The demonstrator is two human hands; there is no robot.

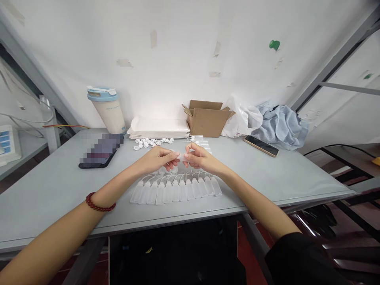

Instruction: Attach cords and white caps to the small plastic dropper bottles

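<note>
Above the table, my left hand and my right hand meet, fingertips pinched on a small translucent plastic piece. My fingers cover most of it, so its exact kind is hard to make out. Below them lies a row of small frosted plastic squeeze bottles with thin curved tubes at their necks. A few similar bottles sit partly hidden behind my left hand. Past my right hand lie several more clear bottles. A scatter of small white caps lies beyond my left hand.
Along the wall stand a blue-lidded cup, a stack of white trays, an open cardboard box, a white plastic bag and a light blue cloth. Phones lie left and right on the grey table.
</note>
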